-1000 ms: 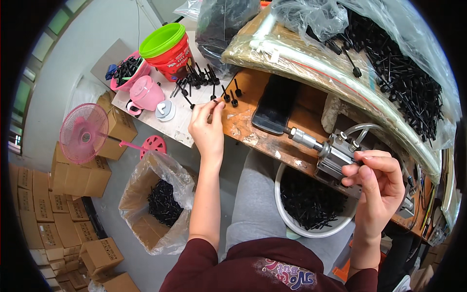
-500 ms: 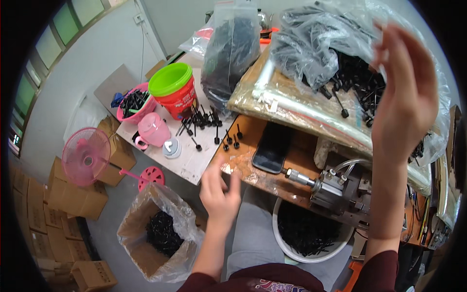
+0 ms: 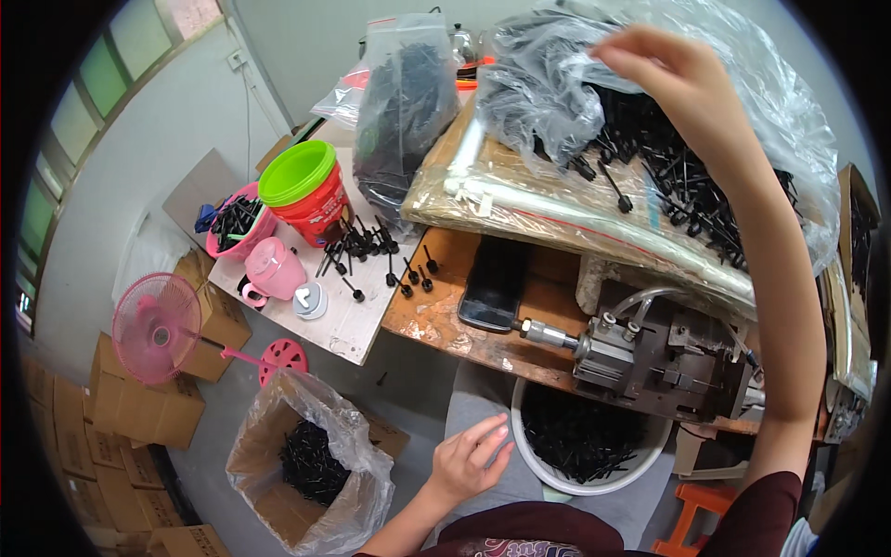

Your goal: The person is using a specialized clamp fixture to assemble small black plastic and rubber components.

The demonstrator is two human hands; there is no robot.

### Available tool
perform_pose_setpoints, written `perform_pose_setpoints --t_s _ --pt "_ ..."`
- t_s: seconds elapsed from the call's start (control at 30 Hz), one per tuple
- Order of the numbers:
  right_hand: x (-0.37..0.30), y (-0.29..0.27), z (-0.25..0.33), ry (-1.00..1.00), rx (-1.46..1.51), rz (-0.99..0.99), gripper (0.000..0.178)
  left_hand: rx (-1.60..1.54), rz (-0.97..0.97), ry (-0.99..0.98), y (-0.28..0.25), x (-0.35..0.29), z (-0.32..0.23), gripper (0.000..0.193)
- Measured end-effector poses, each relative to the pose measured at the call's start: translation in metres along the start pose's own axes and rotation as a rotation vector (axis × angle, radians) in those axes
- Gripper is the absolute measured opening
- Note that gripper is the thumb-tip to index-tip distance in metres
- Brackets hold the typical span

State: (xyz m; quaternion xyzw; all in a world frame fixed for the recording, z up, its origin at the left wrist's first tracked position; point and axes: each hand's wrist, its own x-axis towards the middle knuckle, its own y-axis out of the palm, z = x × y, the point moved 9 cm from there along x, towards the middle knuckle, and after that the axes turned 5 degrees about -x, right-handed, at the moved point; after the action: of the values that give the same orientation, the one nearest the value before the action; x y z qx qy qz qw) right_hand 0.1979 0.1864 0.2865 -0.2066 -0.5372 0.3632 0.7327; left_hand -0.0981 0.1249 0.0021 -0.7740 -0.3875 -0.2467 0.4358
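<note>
My right hand [image 3: 670,67] is raised over the far right of the bench, its fingertips closed at the edge of a crumpled clear plastic bag [image 3: 548,102]. Beneath and beside that arm lie many black stemmed parts [image 3: 682,181], thin rods with a round knob at one end. My left hand [image 3: 469,464] hovers above my lap, fingers bent but apart, with nothing seen in it. Just right of it stands a white tub [image 3: 531,457] full of black pieces [image 3: 585,427]. A metal clamping machine [image 3: 608,357] sits on the bench edge above the tub.
A black phone [image 3: 492,288] lies beside the machine. Leftward are several loose stemmed parts [image 3: 427,269], a red bucket with green rim [image 3: 311,200], a pink jug [image 3: 275,269] and a pink basket [image 3: 243,232]. A plastic-lined carton [image 3: 255,464] and pink fan [image 3: 158,327] stand on the floor.
My right hand has moved leftward across the bag, whose flap has shifted left, showing more black parts. My left hand has come down and right from the bench edge toward the tub. The view has shifted.
</note>
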Motion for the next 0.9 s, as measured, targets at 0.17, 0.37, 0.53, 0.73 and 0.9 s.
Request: perform_pose_setpoints --t_s 0.17,0.37,0.53,0.73,0.9 --pt "-0.097 -0.068 -0.041 0.221 -0.104 -0.042 0.021 -0.096 0.066 0.048 0.024 0.006 -0.01 0.062" --pt "-0.186 -0.13 -0.087 0.342 -0.257 -0.245 0.015 -0.206 0.08 0.159 0.051 0.016 -0.039 0.058" --pt "-0.24 -0.11 -0.029 0.056 -0.32 -0.281 0.007 -0.045 -0.011 0.075 0.045 0.034 -0.038 0.035" --pt "-0.282 -0.091 0.0 -0.009 -0.102 -0.415 0.006 0.03 -0.3 -0.015 0.0 0.073 -0.023 0.021" --pt "-0.305 -0.076 0.006 0.066 0.025 -0.424 0.006 -0.076 -0.436 -0.065 -0.012 0.067 0.025 0.02"
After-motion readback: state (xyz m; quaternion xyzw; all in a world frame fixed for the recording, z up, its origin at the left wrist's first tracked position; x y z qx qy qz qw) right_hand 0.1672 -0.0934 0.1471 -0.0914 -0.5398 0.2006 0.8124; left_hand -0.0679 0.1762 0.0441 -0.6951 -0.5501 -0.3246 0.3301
